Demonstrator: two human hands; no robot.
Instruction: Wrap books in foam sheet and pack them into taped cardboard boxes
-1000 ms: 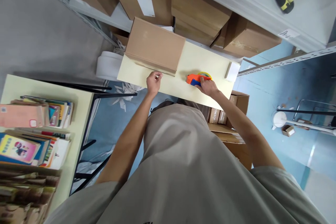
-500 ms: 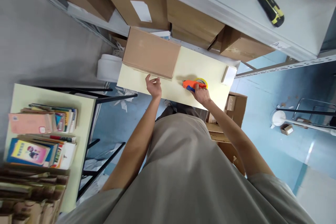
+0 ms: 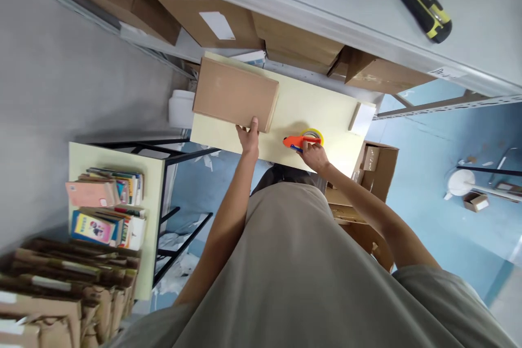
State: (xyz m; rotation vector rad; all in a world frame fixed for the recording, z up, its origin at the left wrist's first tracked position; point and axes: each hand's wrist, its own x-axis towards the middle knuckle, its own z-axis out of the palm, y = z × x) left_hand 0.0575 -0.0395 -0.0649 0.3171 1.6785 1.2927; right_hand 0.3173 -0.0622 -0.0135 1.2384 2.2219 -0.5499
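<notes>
A closed cardboard box (image 3: 236, 89) lies on the pale yellow tabletop (image 3: 261, 144). My left hand (image 3: 249, 136) grips its near edge close to the right corner, thumb on top and the other fingers at the side, partly hidden. To the right, my right hand (image 3: 314, 155) is wrapped round the handle of an orange tape dispenser (image 3: 292, 142). The dispenser carries a yellow-rimmed roll of tape (image 3: 319, 134) and stays close above the tabletop or on it; which of these I cannot tell.
Above the table runs a grey shelf with a black and yellow utility knife (image 3: 422, 5) on it. Cardboard boxes (image 3: 297, 38) line the level behind. A white block (image 3: 362, 118) sits at the table's right end. Books (image 3: 95, 228) are stacked on a side table at left; an open carton (image 3: 381, 174) stands right.
My left hand has closed on the box's near edge, with the thumb now over its top. My right hand keeps hold of the tape dispenser. The camera view has shifted somewhat.
</notes>
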